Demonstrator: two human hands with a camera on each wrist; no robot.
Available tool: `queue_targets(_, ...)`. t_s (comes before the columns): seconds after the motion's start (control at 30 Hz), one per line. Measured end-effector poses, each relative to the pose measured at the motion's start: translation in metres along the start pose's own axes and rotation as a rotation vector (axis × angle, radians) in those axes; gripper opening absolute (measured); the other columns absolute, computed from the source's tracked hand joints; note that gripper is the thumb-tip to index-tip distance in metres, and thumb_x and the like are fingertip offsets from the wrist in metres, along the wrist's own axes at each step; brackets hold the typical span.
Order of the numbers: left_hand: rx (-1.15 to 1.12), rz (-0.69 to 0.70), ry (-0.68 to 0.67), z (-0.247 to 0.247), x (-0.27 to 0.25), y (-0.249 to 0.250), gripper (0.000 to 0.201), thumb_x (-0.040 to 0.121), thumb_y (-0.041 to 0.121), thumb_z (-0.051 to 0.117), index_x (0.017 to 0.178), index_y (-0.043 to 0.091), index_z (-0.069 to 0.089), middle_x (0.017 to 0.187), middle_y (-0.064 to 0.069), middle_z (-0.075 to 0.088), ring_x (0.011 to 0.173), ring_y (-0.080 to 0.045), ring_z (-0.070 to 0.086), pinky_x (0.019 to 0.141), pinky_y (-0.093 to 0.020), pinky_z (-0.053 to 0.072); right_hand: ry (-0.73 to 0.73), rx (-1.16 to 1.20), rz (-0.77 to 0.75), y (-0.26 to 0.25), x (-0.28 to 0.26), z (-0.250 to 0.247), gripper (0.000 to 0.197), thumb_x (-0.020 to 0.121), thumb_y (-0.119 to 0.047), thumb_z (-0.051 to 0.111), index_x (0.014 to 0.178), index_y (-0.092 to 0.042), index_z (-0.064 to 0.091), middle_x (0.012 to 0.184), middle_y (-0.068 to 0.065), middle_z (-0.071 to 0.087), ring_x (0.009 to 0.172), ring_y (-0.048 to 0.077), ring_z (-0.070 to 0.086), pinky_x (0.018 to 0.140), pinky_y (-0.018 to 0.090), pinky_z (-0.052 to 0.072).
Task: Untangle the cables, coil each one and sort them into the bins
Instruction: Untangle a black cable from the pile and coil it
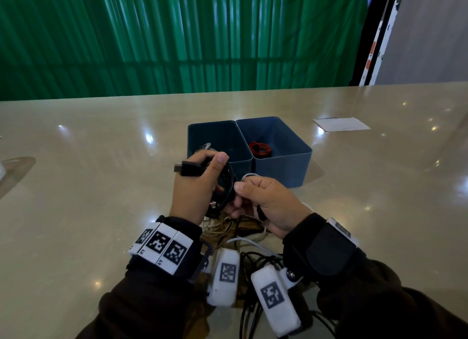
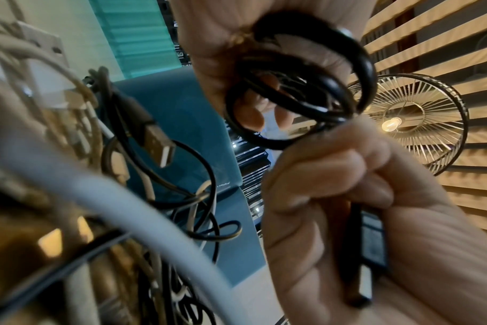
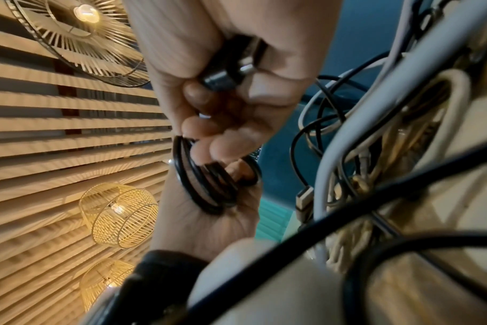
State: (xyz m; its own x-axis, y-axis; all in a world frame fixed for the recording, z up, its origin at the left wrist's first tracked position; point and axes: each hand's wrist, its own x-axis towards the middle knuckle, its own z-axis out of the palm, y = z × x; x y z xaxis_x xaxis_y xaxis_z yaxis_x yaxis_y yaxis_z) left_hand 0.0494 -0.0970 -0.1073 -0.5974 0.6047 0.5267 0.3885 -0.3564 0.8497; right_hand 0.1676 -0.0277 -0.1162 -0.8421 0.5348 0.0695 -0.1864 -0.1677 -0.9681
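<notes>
black cable coil (image 1: 224, 186) half hidden between hands, plug (image 1: 187, 168) pointing left, left hand (image 1: 196, 186) curled round it, right hand (image 1: 268, 202) pinching its loops

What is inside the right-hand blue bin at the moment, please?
A coiled red cable lies on the floor of the right bin. The near wall hides the front of the floor.

wrist markers (image 1: 162, 245): square black-and-white codes, tiny print unreadable
blue bin (image 2: 181, 132): small pale wall mark, too blurred to read
</notes>
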Motion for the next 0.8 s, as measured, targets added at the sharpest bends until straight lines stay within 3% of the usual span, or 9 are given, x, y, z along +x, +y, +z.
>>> queue_targets(0.1,-0.023,-0.078,-0.017,0.002,-0.001,-0.002,0.036,0.091,0.032,0.050,0.093,0.000,0.065,0.049,0.000,0.040,0.039,-0.003,0.038,0.040,-0.012,0.033,0.024,-0.135,-0.094,-0.002,-0.003,0.001,0.037,0.093,-0.010,0.052,0.057,-0.007,0.043,0.047,0.003,0.048,0.045,0.012,0.053,0.045,0.021,0.044)
queue_targets(0.2,0.002,-0.082,0.007,0.000,-0.001,-0.007,0.042,0.086,0.045,0.047,0.091,0.008,0.067,0.042,0.010,0.042,0.038,-0.004,0.038,0.041,-0.017,0.032,0.009,-0.252,-0.086,-0.003,-0.003,-0.002,0.037,0.095,-0.017,0.051,0.060,-0.009,0.040,0.044,0.001,0.045,0.040,0.014,0.047,0.042,0.022,0.038)
queue_targets(0.33,0.201,0.069,0.048,-0.003,0.002,-0.011,0.031,0.091,0.046,0.050,0.084,0.021,0.067,0.058,0.017,0.056,0.058,0.005,0.053,0.055,-0.008,0.036,-0.057,-0.267,0.074,-0.004,-0.003,-0.004,0.028,0.102,-0.016,0.036,0.076,-0.009,0.043,0.050,0.004,0.052,0.044,0.017,0.051,0.045,0.021,0.042)
queue_targets(0.43,0.286,0.124,0.047,-0.003,0.003,-0.012,0.031,0.089,0.040,0.050,0.088,0.016,0.070,0.074,0.017,0.060,0.070,0.010,0.055,0.061,-0.005,0.037,-0.051,-0.206,0.099,-0.004,-0.002,-0.002,0.026,0.102,-0.018,0.036,0.078,-0.009,0.043,0.055,0.005,0.048,0.046,0.017,0.047,0.047,0.024,0.042)
queue_targets(0.53,0.295,0.128,0.043,-0.002,0.004,-0.012,0.031,0.088,0.038,0.052,0.090,0.013,0.071,0.079,0.018,0.062,0.077,0.013,0.056,0.068,-0.004,0.038,-0.050,-0.120,0.138,-0.003,-0.003,0.000,0.037,0.093,-0.048,0.040,0.077,-0.014,0.042,0.056,-0.002,0.038,0.045,0.013,0.036,0.045,0.025,0.035)
queue_targets(0.6,0.283,0.128,0.040,0.000,0.002,-0.010,0.029,0.088,0.038,0.052,0.091,0.017,0.072,0.082,0.021,0.063,0.080,0.014,0.057,0.070,-0.005,0.040,-0.012,-0.245,0.093,-0.002,-0.002,0.000,0.043,0.080,-0.059,0.046,0.078,-0.017,0.039,0.055,-0.006,0.035,0.044,0.009,0.032,0.045,0.024,0.030)
queue_targets(0.7,0.183,0.089,0.036,0.005,-0.004,-0.005,0.026,0.094,0.039,0.049,0.091,0.025,0.071,0.076,0.022,0.064,0.077,0.007,0.059,0.066,-0.008,0.043,0.035,-0.607,-0.127,0.001,0.001,-0.001,0.028,0.089,-0.039,0.058,0.088,-0.012,0.051,0.061,-0.011,0.045,0.048,0.000,0.042,0.050,0.018,0.032)
queue_targets(0.73,0.145,0.066,0.035,0.007,-0.006,-0.003,0.030,0.095,0.040,0.046,0.090,0.026,0.071,0.074,0.020,0.064,0.074,0.005,0.059,0.063,-0.009,0.043,0.033,-0.630,-0.168,0.000,0.002,0.000,0.017,0.092,-0.028,0.058,0.091,-0.011,0.058,0.065,-0.012,0.051,0.054,-0.003,0.048,0.054,0.014,0.036)
queue_targets(0.8,0.076,0.022,0.045,0.009,-0.007,-0.001,0.035,0.096,0.040,0.040,0.087,0.025,0.071,0.079,0.015,0.066,0.073,0.003,0.060,0.061,-0.011,0.046,0.008,-0.656,-0.183,0.000,0.003,-0.002,0.015,0.092,-0.018,0.057,0.087,-0.006,0.063,0.070,-0.007,0.056,0.062,0.000,0.050,0.060,0.016,0.038)
